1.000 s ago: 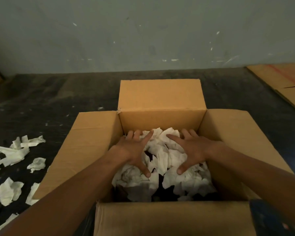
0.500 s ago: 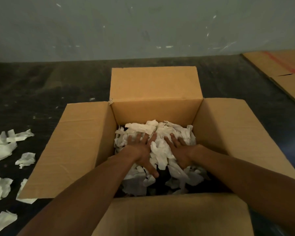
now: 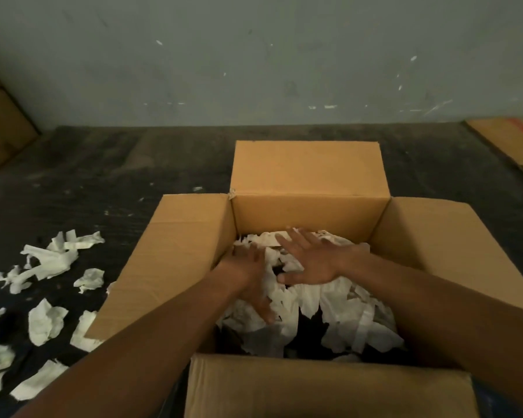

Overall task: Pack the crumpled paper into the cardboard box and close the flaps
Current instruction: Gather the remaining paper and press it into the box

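Observation:
A brown cardboard box (image 3: 308, 215) stands on the dark floor with all its flaps spread outward. White crumpled paper (image 3: 344, 309) fills its inside. My left hand (image 3: 248, 276) lies flat on the paper at the box's left side, fingers straight and pointing to the far wall. My right hand (image 3: 311, 257) hovers just above the pile near the far wall, fingers spread and straight, holding nothing. More crumpled paper pieces (image 3: 47, 263) lie loose on the floor to the left of the box.
The box's left flap (image 3: 169, 267) overhangs some of the floor scraps. Flattened cardboard (image 3: 514, 143) lies at the far right, another cardboard piece (image 3: 0, 128) at the far left. A grey wall (image 3: 254, 55) closes off the back.
Both hands were pressing down in the middle of the paper pile. My right hand has now lifted and slid toward the far left; my left hand has shifted left against the box wall.

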The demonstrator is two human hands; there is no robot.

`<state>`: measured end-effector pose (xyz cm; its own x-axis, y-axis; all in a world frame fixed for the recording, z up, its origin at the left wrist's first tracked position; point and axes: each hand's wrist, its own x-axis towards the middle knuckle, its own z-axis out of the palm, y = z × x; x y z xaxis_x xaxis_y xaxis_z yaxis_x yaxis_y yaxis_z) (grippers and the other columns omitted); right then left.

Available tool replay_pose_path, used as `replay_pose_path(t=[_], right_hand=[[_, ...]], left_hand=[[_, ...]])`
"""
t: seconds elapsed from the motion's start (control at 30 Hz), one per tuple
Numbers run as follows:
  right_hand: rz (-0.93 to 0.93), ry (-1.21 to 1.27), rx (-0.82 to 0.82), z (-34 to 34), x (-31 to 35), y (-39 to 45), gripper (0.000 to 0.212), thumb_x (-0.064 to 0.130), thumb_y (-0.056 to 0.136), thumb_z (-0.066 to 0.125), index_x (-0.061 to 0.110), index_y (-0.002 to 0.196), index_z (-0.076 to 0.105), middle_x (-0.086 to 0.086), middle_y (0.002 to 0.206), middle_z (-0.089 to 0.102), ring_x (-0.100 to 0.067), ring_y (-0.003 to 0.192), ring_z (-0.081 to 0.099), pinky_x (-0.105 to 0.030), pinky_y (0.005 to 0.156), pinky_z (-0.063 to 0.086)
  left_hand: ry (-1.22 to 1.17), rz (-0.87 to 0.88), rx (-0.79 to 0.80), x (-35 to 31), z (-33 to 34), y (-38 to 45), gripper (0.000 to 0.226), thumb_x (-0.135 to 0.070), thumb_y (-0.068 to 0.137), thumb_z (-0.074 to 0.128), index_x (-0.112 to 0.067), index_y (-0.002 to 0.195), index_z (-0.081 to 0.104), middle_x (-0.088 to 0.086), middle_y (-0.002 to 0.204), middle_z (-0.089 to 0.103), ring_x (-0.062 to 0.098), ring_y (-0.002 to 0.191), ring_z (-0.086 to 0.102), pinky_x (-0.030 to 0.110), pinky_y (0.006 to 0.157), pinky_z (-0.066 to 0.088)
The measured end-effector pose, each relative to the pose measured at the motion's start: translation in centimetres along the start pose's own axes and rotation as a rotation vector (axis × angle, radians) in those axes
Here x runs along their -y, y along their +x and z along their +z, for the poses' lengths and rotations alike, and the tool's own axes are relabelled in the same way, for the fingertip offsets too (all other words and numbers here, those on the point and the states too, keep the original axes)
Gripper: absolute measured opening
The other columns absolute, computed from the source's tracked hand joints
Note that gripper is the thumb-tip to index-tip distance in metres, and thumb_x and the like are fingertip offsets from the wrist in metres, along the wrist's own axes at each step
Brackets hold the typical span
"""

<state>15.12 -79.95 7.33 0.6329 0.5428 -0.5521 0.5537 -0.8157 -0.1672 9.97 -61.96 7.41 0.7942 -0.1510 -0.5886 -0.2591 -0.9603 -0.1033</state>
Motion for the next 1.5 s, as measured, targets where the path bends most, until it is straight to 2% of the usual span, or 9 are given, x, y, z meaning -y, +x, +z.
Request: replay_pose_path(t=[0.13, 0.37, 0.5, 0.6, 0.73, 0.83, 1.0, 1.27, 1.5], right_hand=[[-0.010, -0.064, -0.171, 4.3, 0.4, 3.4, 0.074, 0.068, 0.092, 0.014, 0.033, 0.150, -0.016, 0.002, 0.158, -0.025, -0.020, 0.146, -0.021, -0.052, 0.118, -0.004], [-0.009, -0.055, -0.262, 6.2, 0.5, 4.7, 0.066, 0.063, 0.095, 0.012, 0.034, 0.153, -0.001, 0.003, 0.162, -0.011, -0.019, 0.148, -0.014, -0.049, 0.119, 0.001], [0.001, -0.034, -0.225, 5.8, 0.5, 4.5, 0.065, 0.061, 0.096, 0.013, 0.033, 0.153, 0.000, 0.003, 0.162, -0.011, -0.019, 0.148, -0.014, -0.048, 0.119, 0.000], [0.019, 0.009, -0.133, 4.6, 0.6, 4.2, 0.069, 0.066, 0.094, 0.011, 0.033, 0.153, 0.000, 0.004, 0.162, -0.009, -0.020, 0.148, -0.012, -0.050, 0.119, 0.000], [0.002, 0.163, -0.241, 1.6, 1.0, 1.9, 0.062, 0.060, 0.097, 0.020, 0.027, 0.147, 0.034, -0.003, 0.156, 0.031, -0.024, 0.143, 0.026, -0.045, 0.115, 0.022], [-0.007, 0.356, -0.381, -0.4, 1.6, -0.6, 0.049, 0.046, 0.102, 0.027, 0.013, 0.116, 0.060, -0.008, 0.121, 0.060, -0.029, 0.113, 0.052, -0.037, 0.093, 0.039], [0.056, 0.352, -0.452, -1.9, 3.2, -3.4, 0.050, 0.045, 0.102, 0.025, 0.019, 0.139, 0.046, -0.004, 0.144, 0.046, -0.023, 0.130, 0.042, -0.037, 0.108, 0.033], [0.165, 0.280, -0.640, -2.9, 12.2, -4.8, 0.059, 0.051, 0.100, 0.023, 0.026, 0.153, 0.019, -0.003, 0.160, 0.019, -0.025, 0.146, 0.016, -0.046, 0.117, 0.018], [0.037, 0.226, -0.787, -2.6, 25.8, -3.7, 0.058, 0.051, 0.100, 0.027, 0.025, 0.152, 0.021, -0.005, 0.159, 0.022, -0.025, 0.146, 0.018, -0.047, 0.117, 0.021]], left_hand=[[0.021, -0.042, 0.093, -1.6, 3.1, 0.9, 0.140, -0.078, 0.068, 0.064, -0.004, 0.148, -0.024, 0.021, 0.158, -0.025, 0.041, 0.147, -0.013, 0.053, 0.120, -0.001], [0.013, -0.115, 0.090, -2.9, 5.3, 1.8, 0.106, -0.057, 0.091, 0.054, -0.003, 0.151, -0.016, 0.020, 0.160, -0.018, 0.041, 0.147, -0.013, 0.058, 0.118, 0.000], [0.023, -0.100, 0.103, -2.6, 4.7, 1.2, 0.111, -0.060, 0.087, 0.058, -0.004, 0.153, -0.012, 0.019, 0.162, -0.012, 0.040, 0.148, -0.008, 0.056, 0.119, 0.005], [-0.008, -0.030, 0.080, -1.9, 2.5, -0.3, 0.118, -0.066, 0.073, 0.070, -0.005, 0.154, 0.009, 0.016, 0.161, 0.013, 0.035, 0.147, 0.014, 0.049, 0.118, 0.019], [-0.053, 0.011, -0.031, -1.5, -0.4, -2.6, 0.098, -0.066, 0.071, 0.072, -0.013, 0.145, 0.038, 0.009, 0.149, 0.042, 0.028, 0.131, 0.044, 0.043, 0.108, 0.039], [-0.153, 0.038, -0.074, -1.1, -2.2, -4.3, 0.069, -0.056, 0.084, 0.063, -0.015, 0.138, 0.046, 0.008, 0.141, 0.051, 0.027, 0.123, 0.051, 0.041, 0.102, 0.044], [-0.341, 0.092, -0.292, 0.6, -4.0, -7.8, 0.058, -0.021, 0.092, 0.045, -0.027, 0.148, 0.035, 0.007, 0.151, 0.041, 0.027, 0.135, 0.040, 0.038, 0.102, 0.041], [-0.413, 0.096, -0.814, 6.0, -0.4, -16.6, 0.052, -0.030, 0.098, 0.042, -0.016, 0.148, 0.036, 0.008, 0.155, 0.035, 0.025, 0.139, 0.035, 0.040, 0.112, 0.032], [-0.443, -0.087, -0.818, 15.8, 7.4, -25.1, 0.055, -0.039, 0.100, 0.040, -0.024, 0.152, 0.027, 0.005, 0.161, 0.021, 0.025, 0.148, 0.018, 0.049, 0.120, 0.015]])
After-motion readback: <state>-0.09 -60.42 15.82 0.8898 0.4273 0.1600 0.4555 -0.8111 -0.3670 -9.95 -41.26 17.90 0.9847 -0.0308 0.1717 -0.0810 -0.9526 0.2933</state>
